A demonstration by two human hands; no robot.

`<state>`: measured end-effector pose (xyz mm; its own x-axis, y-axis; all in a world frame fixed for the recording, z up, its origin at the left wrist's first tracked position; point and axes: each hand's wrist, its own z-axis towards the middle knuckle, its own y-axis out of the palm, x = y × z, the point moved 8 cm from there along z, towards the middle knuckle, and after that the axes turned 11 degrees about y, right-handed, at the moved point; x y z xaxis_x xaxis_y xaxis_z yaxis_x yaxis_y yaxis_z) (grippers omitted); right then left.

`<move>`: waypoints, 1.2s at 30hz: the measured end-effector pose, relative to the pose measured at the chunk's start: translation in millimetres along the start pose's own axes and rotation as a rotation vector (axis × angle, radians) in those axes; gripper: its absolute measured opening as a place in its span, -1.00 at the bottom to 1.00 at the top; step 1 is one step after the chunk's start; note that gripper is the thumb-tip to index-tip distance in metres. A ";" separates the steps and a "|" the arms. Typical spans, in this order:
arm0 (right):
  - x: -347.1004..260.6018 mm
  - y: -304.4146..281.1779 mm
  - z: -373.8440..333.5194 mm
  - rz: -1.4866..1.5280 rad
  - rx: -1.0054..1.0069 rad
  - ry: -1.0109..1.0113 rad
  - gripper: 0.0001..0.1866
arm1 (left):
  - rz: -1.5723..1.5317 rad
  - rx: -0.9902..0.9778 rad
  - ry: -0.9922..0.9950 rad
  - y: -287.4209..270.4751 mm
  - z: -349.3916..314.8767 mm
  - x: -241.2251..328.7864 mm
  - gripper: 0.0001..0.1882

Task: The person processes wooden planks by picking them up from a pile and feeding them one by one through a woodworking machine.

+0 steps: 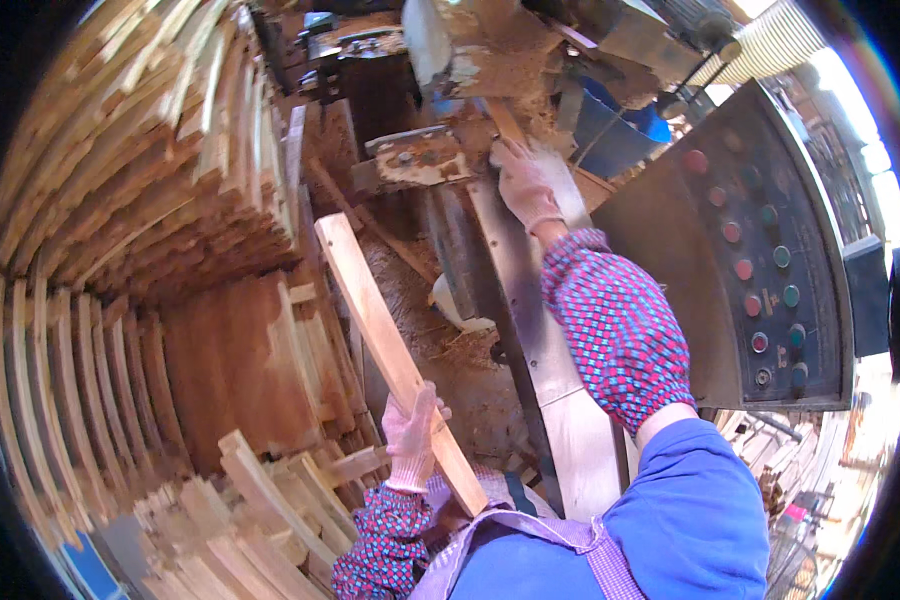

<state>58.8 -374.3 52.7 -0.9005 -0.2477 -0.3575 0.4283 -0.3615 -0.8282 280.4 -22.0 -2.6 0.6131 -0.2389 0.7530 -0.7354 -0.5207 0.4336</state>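
Note:
My left hand (pixel 410 435), in a pale pink knitted glove, is closed round a long squared wooden strip (pixel 380 325). The strip slants, its lower end near my apron and its upper end above the floor between the stack and the machine. My right hand (pixel 528 185), gloved too, reaches far forward over the machine's metal bed (pixel 545 340). Its fingers are closed at the near end of another wooden strip (pixel 505 120), whose far end disappears under the machine head (pixel 495 50). My palm partly hides that strip.
Tall stacks of wooden strips (pixel 120 200) rise on the left, and more strips (pixel 240 530) lie at lower left. A control panel (pixel 760 270) with red and green buttons stands right. A ribbed hose (pixel 775 50) runs at upper right. Sawdust covers the machine and floor.

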 end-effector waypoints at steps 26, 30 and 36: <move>-4.8 -83.6 -240.1 -0.566 -0.200 0.051 -0.46 | 2.463 0.682 -0.009 -218.5 -236.1 62.2 -0.05; 40.0 -0.3 -108.3 -0.592 -0.155 -0.057 -0.54 | 2.314 0.679 0.074 -222.2 -242.0 56.7 -0.24; 40.6 39.5 14.3 -0.303 -0.050 -0.049 -0.59 | 2.128 0.606 0.278 -217.6 -236.6 64.3 -0.38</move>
<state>40.3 -411.5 11.7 -0.9813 -0.1793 -0.0707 0.1355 -0.3810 -0.9146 411.6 269.8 68.6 -0.8055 -0.5649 -0.1792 0.1205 0.1398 -0.9828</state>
